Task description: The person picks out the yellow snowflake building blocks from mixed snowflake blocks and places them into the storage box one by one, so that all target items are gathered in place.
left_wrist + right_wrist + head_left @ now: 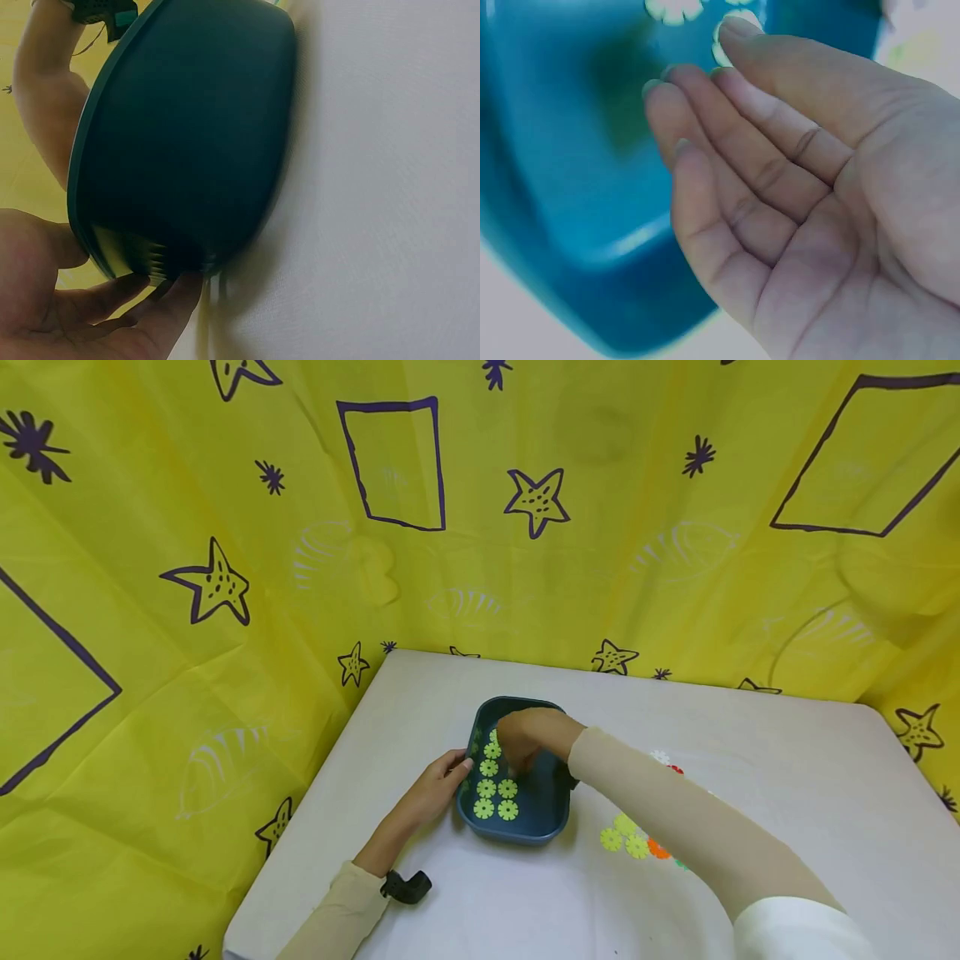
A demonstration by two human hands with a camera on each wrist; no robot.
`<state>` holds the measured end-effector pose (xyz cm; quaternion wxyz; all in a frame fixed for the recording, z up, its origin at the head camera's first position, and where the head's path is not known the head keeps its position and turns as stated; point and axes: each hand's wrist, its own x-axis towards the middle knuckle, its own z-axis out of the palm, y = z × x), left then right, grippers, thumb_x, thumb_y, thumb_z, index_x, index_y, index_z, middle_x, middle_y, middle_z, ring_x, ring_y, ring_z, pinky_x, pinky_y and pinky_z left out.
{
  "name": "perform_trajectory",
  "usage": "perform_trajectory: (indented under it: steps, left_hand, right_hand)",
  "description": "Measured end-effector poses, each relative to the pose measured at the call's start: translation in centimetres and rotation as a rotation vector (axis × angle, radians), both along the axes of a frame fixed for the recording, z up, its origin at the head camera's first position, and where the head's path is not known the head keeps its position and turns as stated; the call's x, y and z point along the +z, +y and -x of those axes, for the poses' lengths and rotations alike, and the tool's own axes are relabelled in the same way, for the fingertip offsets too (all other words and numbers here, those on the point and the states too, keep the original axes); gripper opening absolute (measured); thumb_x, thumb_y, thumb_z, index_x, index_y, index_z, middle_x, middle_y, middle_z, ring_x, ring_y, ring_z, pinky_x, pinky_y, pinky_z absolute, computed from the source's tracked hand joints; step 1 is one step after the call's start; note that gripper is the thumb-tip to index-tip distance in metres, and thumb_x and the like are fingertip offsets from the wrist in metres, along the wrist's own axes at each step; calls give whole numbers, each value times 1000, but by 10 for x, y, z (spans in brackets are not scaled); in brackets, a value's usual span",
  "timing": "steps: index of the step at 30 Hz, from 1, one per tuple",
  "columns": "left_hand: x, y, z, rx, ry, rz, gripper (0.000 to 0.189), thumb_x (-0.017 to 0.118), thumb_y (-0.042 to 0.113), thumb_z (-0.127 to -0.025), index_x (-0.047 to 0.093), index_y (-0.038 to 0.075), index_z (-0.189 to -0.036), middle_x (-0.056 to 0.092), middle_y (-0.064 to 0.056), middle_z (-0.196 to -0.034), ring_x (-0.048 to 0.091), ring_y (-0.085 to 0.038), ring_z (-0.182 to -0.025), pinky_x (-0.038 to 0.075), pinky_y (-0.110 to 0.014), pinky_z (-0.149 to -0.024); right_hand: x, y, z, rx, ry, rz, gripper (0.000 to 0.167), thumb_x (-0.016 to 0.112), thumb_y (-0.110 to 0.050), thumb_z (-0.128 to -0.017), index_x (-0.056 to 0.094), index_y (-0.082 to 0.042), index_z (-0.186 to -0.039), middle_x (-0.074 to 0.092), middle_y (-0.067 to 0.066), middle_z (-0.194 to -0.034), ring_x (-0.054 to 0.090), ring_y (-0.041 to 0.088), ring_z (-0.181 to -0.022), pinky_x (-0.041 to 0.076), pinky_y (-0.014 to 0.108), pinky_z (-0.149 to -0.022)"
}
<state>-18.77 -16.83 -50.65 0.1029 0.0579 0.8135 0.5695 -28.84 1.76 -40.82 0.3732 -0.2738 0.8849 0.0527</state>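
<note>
My left hand grips the left wall of a deep blue-green plastic tray, thumb at the rim and fingers against the outside. Inside, yellow-green notched plastic discs lie in a long column along the left, with a shorter column beside it. My right hand reaches down into the tray and covers part of it. In the right wrist view, its thumb and index finger pinch a yellow-green disc low over the tray floor, the other fingers curled. The left wrist view shows the tray's outer wall from the side.
Right of the tray, loose yellow discs lie with an orange one on the white tabletop, partly under my right forearm. White discs and red discs show beyond the forearm. A yellow patterned curtain surrounds the table.
</note>
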Motion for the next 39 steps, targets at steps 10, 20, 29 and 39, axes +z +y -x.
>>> perform_trajectory:
  steps: [10, 20, 29, 39]
  left_hand:
    - [0, 1, 0, 3, -3, 23, 52, 49, 32, -114, 49, -2, -153, 56, -21, -151, 48, -38, -145, 38, -58, -121]
    - [2, 1, -1, 1, -20, 20, 54, 47, 33, -114, 45, -1, -156, 50, -22, -157, 43, -39, -150, 36, -58, -122]
    - [1, 4, -2, 9, -15, 15, 55, 48, 34, -114, 46, -2, -155, 49, -24, -158, 41, -42, -151, 35, -59, -123]
    - [-1, 3, -3, 6, -2, 19, 54, 47, 34, -114, 46, -2, -155, 50, -24, -157, 40, -42, -152, 35, -60, -123]
  right_hand:
    - [49, 89, 3, -9, 86, 325, 19, 73, -24, -101, 71, -12, -87, 70, 1, -84, 65, 16, -78, 52, 30, -71]
    - [33, 179, -21, -186, 87, 377, 21, 71, -32, -103, 71, -11, -106, 70, 4, -95, 65, 21, -87, 56, 36, -77]
    - [-10, 217, -79, -293, 158, 448, 16, 79, -23, -95, 68, -12, -97, 64, 0, -88, 57, 17, -79, 53, 33, -71]
    - [-42, 209, -139, -350, 306, 487, 30, 88, -18, -85, 59, -11, -88, 54, -2, -79, 47, 15, -73, 41, 27, -64]
